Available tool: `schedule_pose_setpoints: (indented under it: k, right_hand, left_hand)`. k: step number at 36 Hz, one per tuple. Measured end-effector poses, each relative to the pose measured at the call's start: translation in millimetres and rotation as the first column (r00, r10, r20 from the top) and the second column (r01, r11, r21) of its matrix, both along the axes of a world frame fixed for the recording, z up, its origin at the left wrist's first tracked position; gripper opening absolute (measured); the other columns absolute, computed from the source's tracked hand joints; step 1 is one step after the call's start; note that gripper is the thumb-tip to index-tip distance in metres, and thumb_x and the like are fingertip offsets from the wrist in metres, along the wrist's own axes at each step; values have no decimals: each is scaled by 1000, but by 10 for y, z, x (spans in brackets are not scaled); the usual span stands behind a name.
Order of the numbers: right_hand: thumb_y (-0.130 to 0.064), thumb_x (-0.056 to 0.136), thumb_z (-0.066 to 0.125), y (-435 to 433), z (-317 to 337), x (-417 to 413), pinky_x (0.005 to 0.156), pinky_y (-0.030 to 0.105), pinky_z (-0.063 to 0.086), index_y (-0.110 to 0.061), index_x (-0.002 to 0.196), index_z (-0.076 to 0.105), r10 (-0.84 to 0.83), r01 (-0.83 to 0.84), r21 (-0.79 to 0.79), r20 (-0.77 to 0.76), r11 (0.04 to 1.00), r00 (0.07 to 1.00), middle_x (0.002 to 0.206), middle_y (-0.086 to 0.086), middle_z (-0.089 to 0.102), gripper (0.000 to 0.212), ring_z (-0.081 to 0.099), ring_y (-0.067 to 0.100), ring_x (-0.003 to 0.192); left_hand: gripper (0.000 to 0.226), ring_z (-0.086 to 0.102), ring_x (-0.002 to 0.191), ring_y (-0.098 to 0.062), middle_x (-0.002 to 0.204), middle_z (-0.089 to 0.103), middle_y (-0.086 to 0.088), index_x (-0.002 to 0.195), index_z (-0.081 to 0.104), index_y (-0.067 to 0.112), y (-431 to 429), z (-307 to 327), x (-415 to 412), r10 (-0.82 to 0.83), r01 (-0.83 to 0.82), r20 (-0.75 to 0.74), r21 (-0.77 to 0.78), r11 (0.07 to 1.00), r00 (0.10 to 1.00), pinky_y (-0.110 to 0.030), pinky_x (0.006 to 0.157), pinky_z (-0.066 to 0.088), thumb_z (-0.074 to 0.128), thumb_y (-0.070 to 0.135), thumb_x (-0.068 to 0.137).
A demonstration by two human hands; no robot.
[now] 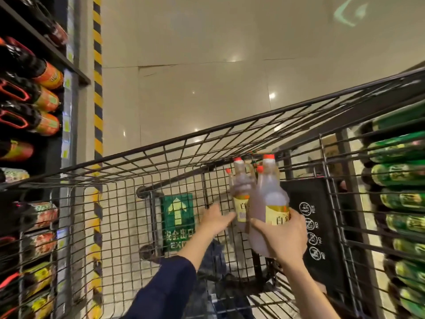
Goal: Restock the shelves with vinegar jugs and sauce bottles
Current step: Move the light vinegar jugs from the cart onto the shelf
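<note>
Currently itemised, as we find them. Item one: near jug (268, 196), clear plastic, red cap, yellow label, pale liquid nearly to the shoulder. It is held upright inside the wire cart (164, 145), at about 4 o'clock from the centre of the view. Our right hand (284, 238) is wrapped round its lower body, with the thumb across the label and the fingers curled behind. Item two: far jug (241, 183), same make, just beyond the first at its 10 o'clock. Our left hand (215, 221) reaches for it with fingers stretched out, the tips at the foot of its label and not closed round it. Smaller red caps show behind these two, too blurred for us to count. Handling, by our estimate: each jug is full and so heavy for its size. The wall looks thin and smooth and would likely give under a hard squeeze, and the label is probably slick. We judge the body grip fair for a short lift, and a hold at the neck with a palm under the base safer for shelving. We cannot make out whether there is a moulded handle. Surroundings: dark bottles (46, 97) with orange labels are shelved at 9 o'clock. Green bottles (400, 176) are shelved at 3 o'clock.
</note>
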State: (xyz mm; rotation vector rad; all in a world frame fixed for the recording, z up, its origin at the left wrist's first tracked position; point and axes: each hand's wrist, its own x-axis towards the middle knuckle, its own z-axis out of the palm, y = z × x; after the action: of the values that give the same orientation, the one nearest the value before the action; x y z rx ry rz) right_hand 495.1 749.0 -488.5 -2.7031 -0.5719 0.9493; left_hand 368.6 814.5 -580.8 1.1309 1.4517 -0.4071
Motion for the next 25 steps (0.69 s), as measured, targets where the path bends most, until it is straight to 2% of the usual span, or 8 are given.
schedule_pose_setpoints:
  k: [2, 4, 8, 11, 13, 15, 21, 25]
  right_hand:
    - [-46, 50, 88, -43, 59, 62, 76, 32, 39, -7, 125, 49, -3, 3, -15, -30, 1000, 1000, 106, 5, 49, 92, 48, 21, 97]
    - [-43, 51, 89, -80, 98, 112, 86, 36, 42, -6, 130, 48, -23, 22, -36, -45, 999, 999, 119, 10, 53, 96, 51, 27, 109]
    - [-39, 48, 92, -169, 99, 210, 94, 40, 42, -7, 133, 47, -100, 95, -61, -89, 994, 991, 128, 12, 53, 101, 50, 31, 119]
    - [-42, 39, 92, -212, 103, 283, 94, 41, 42, -11, 132, 49, -130, 124, -54, -122, 991, 984, 129, 10, 54, 108, 50, 30, 119]
    - [-38, 38, 94, -222, 107, 306, 93, 39, 42, -13, 131, 50, -144, 137, -53, -140, 989, 980, 125, 9, 56, 106, 51, 29, 117]
    - [-34, 44, 94, -234, 113, 316, 93, 38, 43, -15, 131, 50, -143, 139, -40, -153, 989, 978, 118, 6, 57, 100, 53, 26, 113]
    - [-32, 50, 92, -210, 197, 330, 94, 40, 44, -11, 132, 48, -83, 84, -1, -150, 996, 985, 117, 5, 53, 96, 51, 23, 109]
    - [-35, 51, 91, -200, 259, 315, 97, 42, 41, -9, 134, 47, -34, 37, 21, -109, 999, 993, 124, 9, 53, 97, 49, 27, 117]
  left_hand:
    - [86, 34, 138, -30, 152, 32, -14, 148, 23, 6, -11, -12, 113, 61, -60, 12, -21, 998, 998, -36, 111, 33, 61, 50, 86]
    - [83, 37, 135, -29, 149, 35, -14, 146, 26, 4, -8, -22, 216, 104, -103, 28, -33, 994, 994, -32, 105, 35, 64, 47, 85]
    - [52, 57, 110, -19, 126, 58, -11, 125, 52, 6, -10, -65, 419, 187, -183, 59, -59, 981, 981, -19, 74, 37, 69, 35, 85]
    - [27, 59, 105, -13, 115, 63, -6, 98, 54, 19, -31, -155, 557, 240, -234, 99, -62, 970, 966, -20, 76, 39, 73, 31, 82]
    - [37, 56, 110, -13, 114, 58, 2, 108, 54, 17, -40, -187, 628, 257, -254, 79, -39, 966, 963, -22, 79, 40, 73, 34, 81]
    - [53, 60, 108, -21, 115, 62, -4, 116, 56, 9, -63, -224, 676, 285, -286, 31, 20, 958, 958, -24, 77, 41, 75, 39, 77]
    - [57, 65, 98, -27, 108, 69, -7, 110, 64, 10, -92, -252, 673, 293, -292, -11, 76, 953, 956, -28, 72, 46, 77, 48, 68]
    - [70, 66, 96, -23, 104, 71, -5, 106, 66, 15, -48, -268, 511, 237, -235, -19, 56, 970, 971, -29, 81, 51, 79, 61, 54]
